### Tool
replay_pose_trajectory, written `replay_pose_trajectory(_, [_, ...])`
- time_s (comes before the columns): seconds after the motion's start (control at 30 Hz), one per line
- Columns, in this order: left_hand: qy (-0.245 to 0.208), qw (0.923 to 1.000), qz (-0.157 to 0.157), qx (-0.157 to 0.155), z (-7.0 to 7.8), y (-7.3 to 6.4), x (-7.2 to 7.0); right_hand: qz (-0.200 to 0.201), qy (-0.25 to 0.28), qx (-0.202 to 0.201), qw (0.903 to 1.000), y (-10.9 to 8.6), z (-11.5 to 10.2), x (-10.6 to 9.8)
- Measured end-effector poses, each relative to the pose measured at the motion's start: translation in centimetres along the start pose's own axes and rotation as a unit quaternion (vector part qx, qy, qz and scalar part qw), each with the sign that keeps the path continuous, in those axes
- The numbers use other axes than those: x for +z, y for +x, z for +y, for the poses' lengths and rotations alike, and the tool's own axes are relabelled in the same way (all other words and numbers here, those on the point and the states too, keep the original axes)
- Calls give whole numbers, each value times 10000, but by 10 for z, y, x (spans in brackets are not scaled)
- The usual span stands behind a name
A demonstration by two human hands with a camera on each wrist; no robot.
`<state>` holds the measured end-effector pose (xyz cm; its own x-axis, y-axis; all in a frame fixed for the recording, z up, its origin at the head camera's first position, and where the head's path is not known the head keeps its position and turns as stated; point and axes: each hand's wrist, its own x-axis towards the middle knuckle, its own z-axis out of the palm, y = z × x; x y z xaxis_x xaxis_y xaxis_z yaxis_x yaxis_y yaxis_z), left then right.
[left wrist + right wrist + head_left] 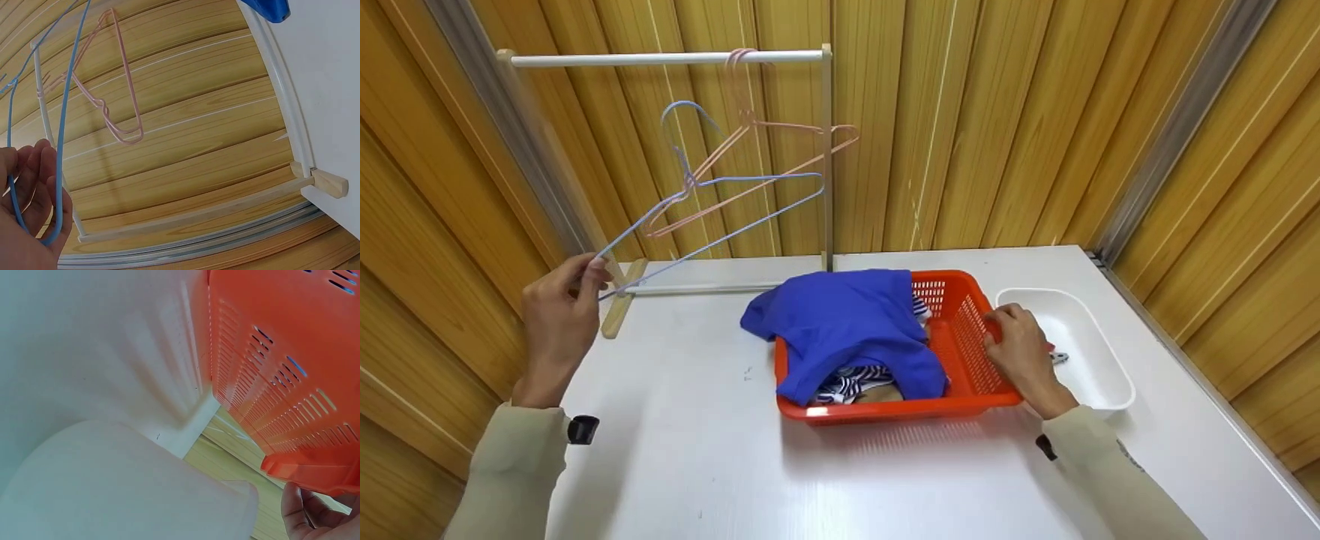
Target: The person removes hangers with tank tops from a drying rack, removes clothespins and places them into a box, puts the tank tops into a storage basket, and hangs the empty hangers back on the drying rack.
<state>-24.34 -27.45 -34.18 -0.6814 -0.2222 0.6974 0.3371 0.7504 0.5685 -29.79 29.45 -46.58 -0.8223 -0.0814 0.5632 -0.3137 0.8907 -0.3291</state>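
My left hand pinches one end of a blue wire hanger between thumb and fingers, holding it up at the left. In the left wrist view, the bent end of the blue hanger passes through the fingers. On the other side, my right hand grips the right rim of a red plastic basket. The right wrist view has the fingertips at the rim of this slotted basket. A blue garment drapes over the basket's left part, with striped cloth showing beneath.
Behind the blue hanger, pink hangers hang from the white bar of a clothes rack. A white tub stands right of the basket, holding a small partly hidden item with a metal end. Wood-patterned walls enclose the white table.
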Motion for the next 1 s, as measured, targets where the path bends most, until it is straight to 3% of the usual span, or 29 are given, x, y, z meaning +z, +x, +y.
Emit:
replay_pose_trajectory(0.33, [192, 9990, 407, -85, 17, 32, 4, -77, 22, 79, 9999, 1, -1, 0])
replay_pose_trajectory(0.5, [315, 9984, 394, -248, 25, 45, 18, -101, 22, 141, 9998, 1, -1, 0])
replay_pose_trajectory(0.73, [103, 9992, 312, -225, 38, 63, 41, -90, 9, 134, 9999, 1, 0, 0])
replay_pose_trajectory(1.0, [399, 9978, 344, -393, 53, 76, 61, -100, -57, 125, 9999, 1, -2, 0])
